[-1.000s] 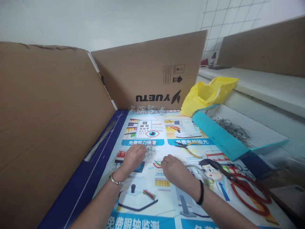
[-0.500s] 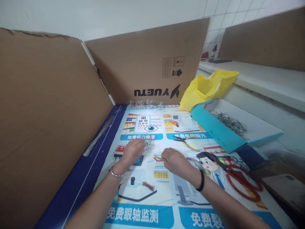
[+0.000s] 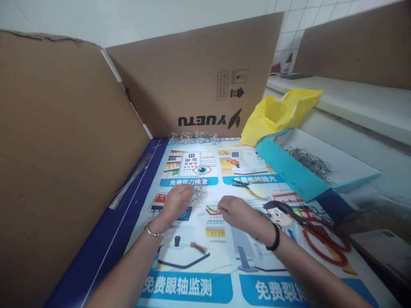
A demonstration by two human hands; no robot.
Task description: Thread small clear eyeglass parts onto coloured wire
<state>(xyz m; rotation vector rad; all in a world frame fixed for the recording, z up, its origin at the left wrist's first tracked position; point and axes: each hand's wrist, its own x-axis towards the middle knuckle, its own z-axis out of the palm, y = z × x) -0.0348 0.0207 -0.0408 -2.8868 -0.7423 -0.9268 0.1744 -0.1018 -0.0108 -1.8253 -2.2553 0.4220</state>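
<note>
My left hand [image 3: 177,202] is closed in a pinch at the edge of a loose piece of thin, curled wire [image 3: 200,195], over the printed mat [image 3: 221,265]. To its right, my right hand [image 3: 233,210] is closed on a few thin green, yellow and red strips [image 3: 212,211], whose ends stick out toward the left. A small bundle of similar coloured strips [image 3: 198,247] lies on the mat below and between the hands. Yellow-handled pliers [image 3: 253,189] lie just beyond my right hand. The fingertips of both hands are partly hidden.
Red-handled scissors [image 3: 326,239] lie at the right. A blue box [image 3: 285,171] holding a heap of wire pieces stands beside a yellow bag [image 3: 276,117]. Wire pieces [image 3: 192,137] line the back cardboard wall [image 3: 180,85]. Straight wires [image 3: 131,182] lie along the left edge.
The view has tilted and shifted slightly. My left hand stays by the curled wire, and my right hand keeps hold of the coloured strips with its wrist turned a little.
</note>
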